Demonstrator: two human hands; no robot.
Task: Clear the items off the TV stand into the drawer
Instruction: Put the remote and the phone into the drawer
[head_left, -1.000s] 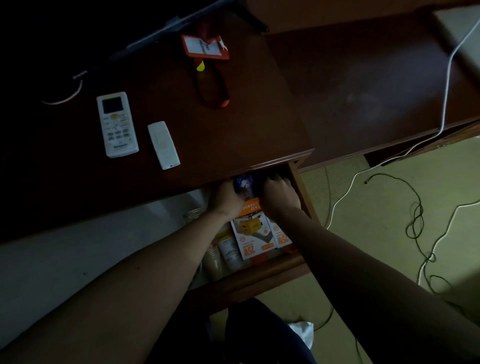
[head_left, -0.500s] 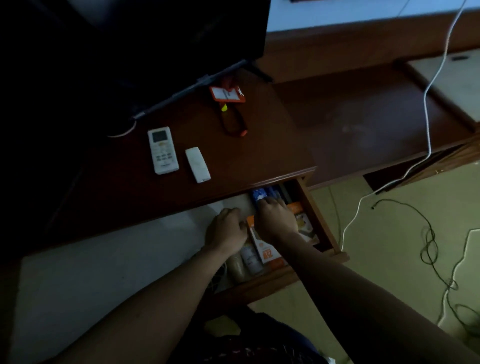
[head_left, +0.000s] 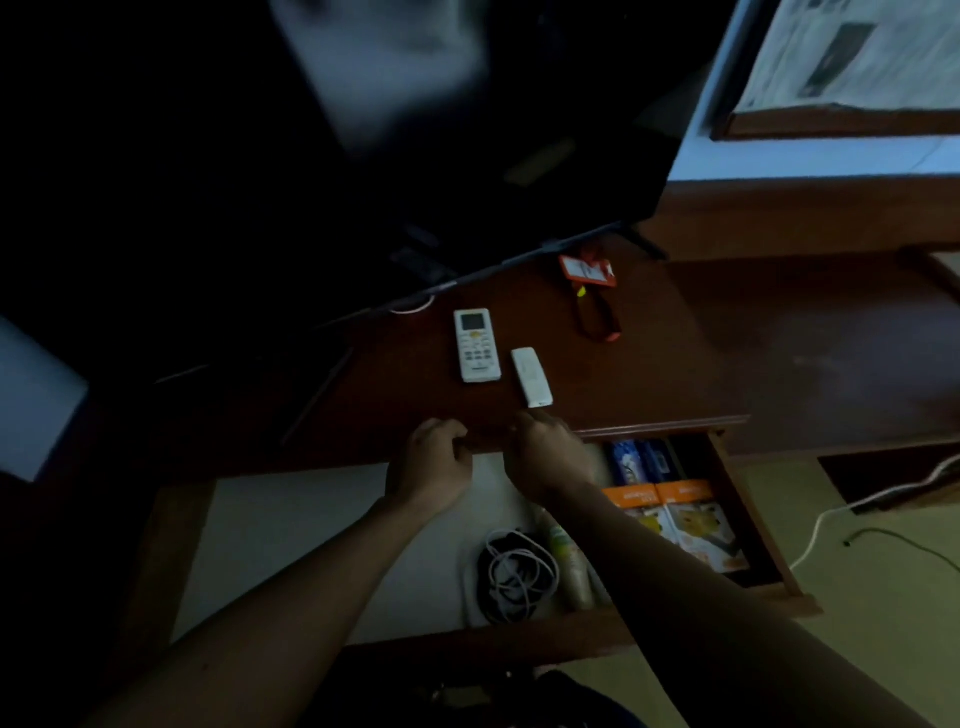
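Both hands, left (head_left: 434, 462) and right (head_left: 545, 457), hover loosely curled and empty at the dark wooden TV stand's (head_left: 649, 374) front edge, above the open drawer (head_left: 743, 499). The slim white plastic remote (head_left: 531, 377) lies just beyond; a hasty grab could knock it floorward.

Two remotes (head_left: 477, 345) lie on the stand (head_left: 649, 374) behind the open drawer (head_left: 748, 525) holding boxes (head_left: 675, 514)

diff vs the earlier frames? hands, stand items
Both hands came up out of the drawer: left hand and right hand now sit at the stand's front edge, apparently empty. Unchanged: remote, white stick and orange badge still on the stand.
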